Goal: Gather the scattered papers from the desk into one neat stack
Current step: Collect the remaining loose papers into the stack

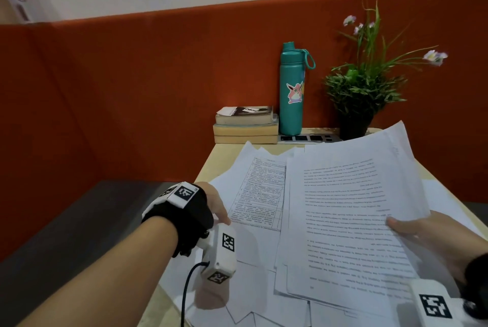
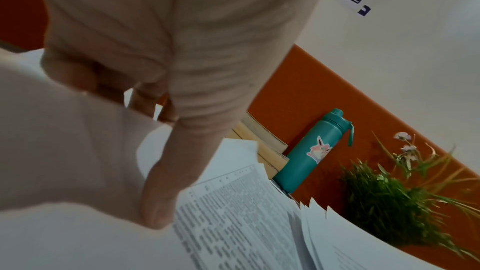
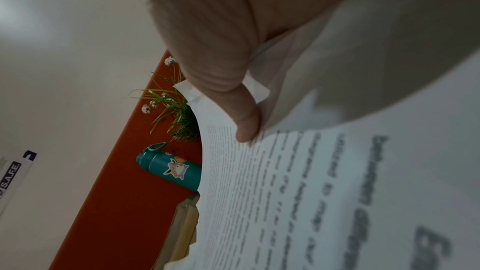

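Observation:
White printed papers (image 1: 253, 247) lie overlapping across the light wooden desk (image 1: 221, 160). My right hand (image 1: 427, 234) grips a bundle of text sheets (image 1: 356, 207) by its near right edge, thumb on top, and the far end of the bundle curls up off the desk. In the right wrist view the thumb (image 3: 244, 122) presses on that bundle (image 3: 311, 192). My left hand (image 1: 214, 205) is at the left edge of the spread, beside a sheet with a printed table (image 1: 264, 189). In the left wrist view its thumb (image 2: 155, 210) lies on a sheet (image 2: 64, 151) with the fingers curled beneath it.
Stacked books (image 1: 245, 126), a teal bottle (image 1: 290, 89), a potted plant (image 1: 361, 89) and a socket strip (image 1: 309, 138) line the back of the desk against an orange partition (image 1: 132, 89). The desk's left edge drops to a grey floor (image 1: 79, 221).

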{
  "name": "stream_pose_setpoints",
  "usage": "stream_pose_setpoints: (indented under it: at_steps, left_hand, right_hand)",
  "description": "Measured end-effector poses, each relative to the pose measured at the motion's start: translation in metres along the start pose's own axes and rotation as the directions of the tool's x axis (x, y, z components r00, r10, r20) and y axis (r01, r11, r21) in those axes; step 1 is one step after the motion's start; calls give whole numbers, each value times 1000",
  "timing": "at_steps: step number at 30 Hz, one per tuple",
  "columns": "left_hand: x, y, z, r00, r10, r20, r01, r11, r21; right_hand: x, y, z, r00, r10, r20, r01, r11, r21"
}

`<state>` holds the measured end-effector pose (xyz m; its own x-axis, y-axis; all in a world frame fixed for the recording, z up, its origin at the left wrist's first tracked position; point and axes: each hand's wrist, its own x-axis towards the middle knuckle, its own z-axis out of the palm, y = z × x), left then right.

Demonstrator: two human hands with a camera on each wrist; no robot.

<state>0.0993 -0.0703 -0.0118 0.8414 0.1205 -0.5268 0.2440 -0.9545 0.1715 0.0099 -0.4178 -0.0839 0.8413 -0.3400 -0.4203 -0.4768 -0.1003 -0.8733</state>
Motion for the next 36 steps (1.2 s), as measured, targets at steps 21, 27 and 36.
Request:
stream_pose_setpoints:
  at_steps: [21, 27, 36]
  left_hand:
    - [-37, -40, -78, 745, 160, -647, -544, 707, -451]
    - [-48, -32, -98, 836, 64, -545, -525, 384, -760]
    - [-16, 37, 11, 882, 419, -215, -429, 524, -736]
  right_hand:
    - [-24, -18, 9, 996, -65, -60, 68, 996, 54]
    - [-27, -25, 22, 986, -131, -105, 147, 977, 157]
    - [-42, -43, 37, 963, -259, -70, 267, 904, 333]
